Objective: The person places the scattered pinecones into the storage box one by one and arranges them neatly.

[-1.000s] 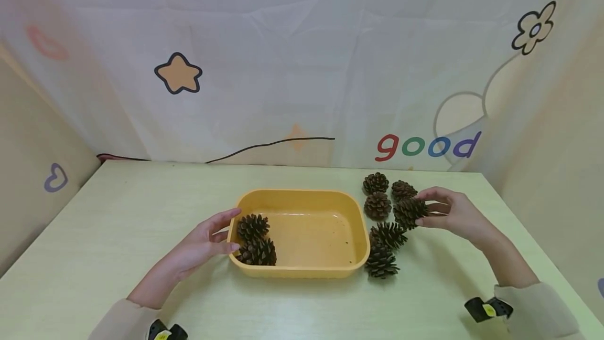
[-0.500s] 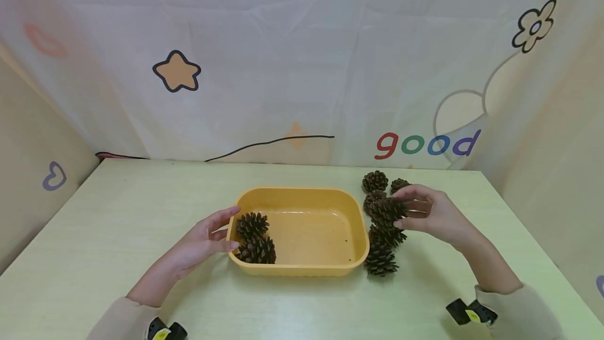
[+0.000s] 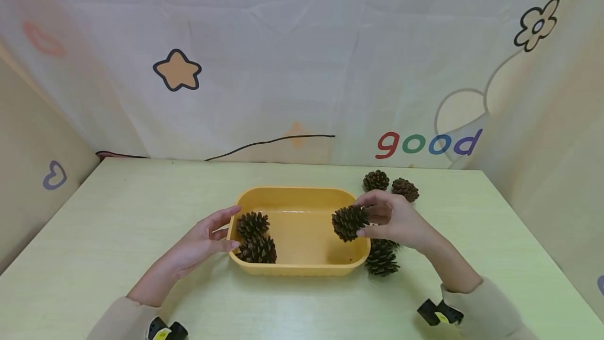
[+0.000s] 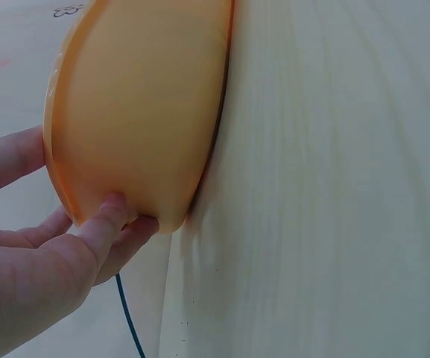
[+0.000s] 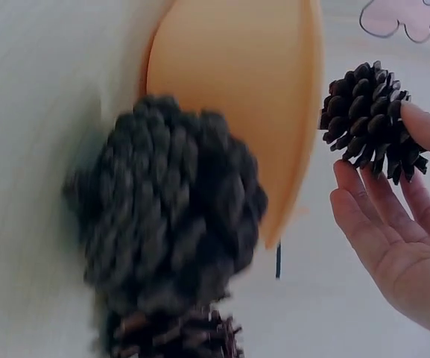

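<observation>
I have my right hand (image 3: 401,222) pinching a pine cone (image 3: 348,222) between fingertips and thumb, carried over the right end of the yellow tub (image 3: 302,269), just inside its rim and clear of the floor. My left hand (image 3: 200,243) lies with straight, relaxed fingers against the tub's left wall, thumb on the outside, steadying it without any real grip.

Judging progress: two cones in the tub (image 3: 255,237) lie beside my left fingertips, touching each other, so with the one in hand about a third of the lot looks handled. Left on the table (image 3: 118,224) are two far cones (image 3: 390,184) beyond my right hand, and the near cones (image 3: 381,257) under and behind my right wrist; how many hide there I cannot tell from the head view.

The right wrist camera fills that gap partly: it shows a blurred cone close to the lens beside the tub's outer wall, another below it, and my fingertips on the held cone. The left wrist camera shows only the tub's outside and my fingers pressed to it, no cones.
</observation>
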Demonstrator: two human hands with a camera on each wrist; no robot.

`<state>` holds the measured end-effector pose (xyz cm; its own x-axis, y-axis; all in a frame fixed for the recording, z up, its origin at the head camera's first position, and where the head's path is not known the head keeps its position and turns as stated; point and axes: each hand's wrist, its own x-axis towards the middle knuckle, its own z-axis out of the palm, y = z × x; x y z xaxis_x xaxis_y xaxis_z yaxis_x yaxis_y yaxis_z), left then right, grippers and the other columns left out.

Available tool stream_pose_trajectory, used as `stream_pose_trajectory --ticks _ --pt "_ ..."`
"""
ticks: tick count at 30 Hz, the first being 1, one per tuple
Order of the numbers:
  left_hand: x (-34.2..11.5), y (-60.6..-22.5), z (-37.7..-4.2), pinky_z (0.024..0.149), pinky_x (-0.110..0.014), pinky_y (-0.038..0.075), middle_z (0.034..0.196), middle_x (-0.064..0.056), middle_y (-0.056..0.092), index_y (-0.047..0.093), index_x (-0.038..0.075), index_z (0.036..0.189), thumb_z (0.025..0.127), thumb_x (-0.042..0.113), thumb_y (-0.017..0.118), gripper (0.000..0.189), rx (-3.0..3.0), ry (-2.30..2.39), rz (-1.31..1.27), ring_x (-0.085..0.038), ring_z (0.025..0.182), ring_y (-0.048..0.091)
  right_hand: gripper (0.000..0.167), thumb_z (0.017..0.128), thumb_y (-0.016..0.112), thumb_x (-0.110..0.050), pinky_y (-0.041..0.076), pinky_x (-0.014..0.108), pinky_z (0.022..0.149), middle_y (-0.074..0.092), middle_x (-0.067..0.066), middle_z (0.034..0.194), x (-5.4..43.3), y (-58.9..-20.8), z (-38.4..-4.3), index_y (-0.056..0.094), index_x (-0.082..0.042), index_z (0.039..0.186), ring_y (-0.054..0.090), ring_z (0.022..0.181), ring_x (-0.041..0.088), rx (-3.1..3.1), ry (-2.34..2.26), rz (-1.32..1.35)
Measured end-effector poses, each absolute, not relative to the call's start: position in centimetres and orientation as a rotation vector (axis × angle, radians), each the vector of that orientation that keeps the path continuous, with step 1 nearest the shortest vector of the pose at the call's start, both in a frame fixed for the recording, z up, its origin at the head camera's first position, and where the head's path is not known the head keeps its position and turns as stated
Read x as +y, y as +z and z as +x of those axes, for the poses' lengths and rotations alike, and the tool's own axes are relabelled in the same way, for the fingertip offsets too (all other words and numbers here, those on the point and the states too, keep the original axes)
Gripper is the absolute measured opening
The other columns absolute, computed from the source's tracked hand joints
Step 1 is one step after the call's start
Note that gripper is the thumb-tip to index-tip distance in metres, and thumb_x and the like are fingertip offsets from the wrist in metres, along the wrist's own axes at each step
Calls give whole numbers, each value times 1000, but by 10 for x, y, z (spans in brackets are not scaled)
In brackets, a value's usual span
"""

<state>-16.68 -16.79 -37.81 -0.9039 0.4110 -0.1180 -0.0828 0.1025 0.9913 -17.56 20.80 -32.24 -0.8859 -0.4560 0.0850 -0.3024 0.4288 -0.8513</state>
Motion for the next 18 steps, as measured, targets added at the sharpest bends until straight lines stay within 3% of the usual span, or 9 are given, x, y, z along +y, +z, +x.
stream_pose_trajectory --ticks 18 --pt "-168 -379 -167 94 -37 43 145 -24 18 21 2 143 80 0 65 77 2036 1851 341 -43 126 31 41 70 76 -1 48 33 88 55 14 111 157 -342 -179 56 -2 106 59 100 28 2311 -1495 -742"
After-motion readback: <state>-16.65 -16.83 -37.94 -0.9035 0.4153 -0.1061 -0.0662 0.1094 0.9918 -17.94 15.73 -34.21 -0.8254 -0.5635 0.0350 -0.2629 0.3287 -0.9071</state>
